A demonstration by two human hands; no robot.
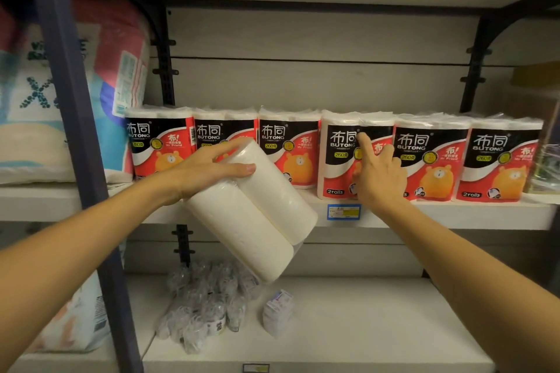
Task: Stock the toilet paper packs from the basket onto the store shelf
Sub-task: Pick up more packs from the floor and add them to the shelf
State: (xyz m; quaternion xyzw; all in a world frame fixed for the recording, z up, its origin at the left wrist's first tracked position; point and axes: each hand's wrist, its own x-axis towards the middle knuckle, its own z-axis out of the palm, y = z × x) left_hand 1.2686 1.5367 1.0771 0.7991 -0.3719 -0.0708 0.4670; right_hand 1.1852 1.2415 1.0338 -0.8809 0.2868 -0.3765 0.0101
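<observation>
White store shelf [454,213] is carrying six red-and-black toilet paper packs [430,157] in a row. At 9 o'clock of centre, the left hand [206,169] is gripping a tilted two-roll pack [254,215]; the right hand [378,175], index finger extended, is touching the fourth pack [342,160].

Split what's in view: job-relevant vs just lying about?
Job: pack in left hand; left hand; right hand touching fourth shelved pack; shelf.
Lying about: clear wrapped items; small white box; big bag.
</observation>
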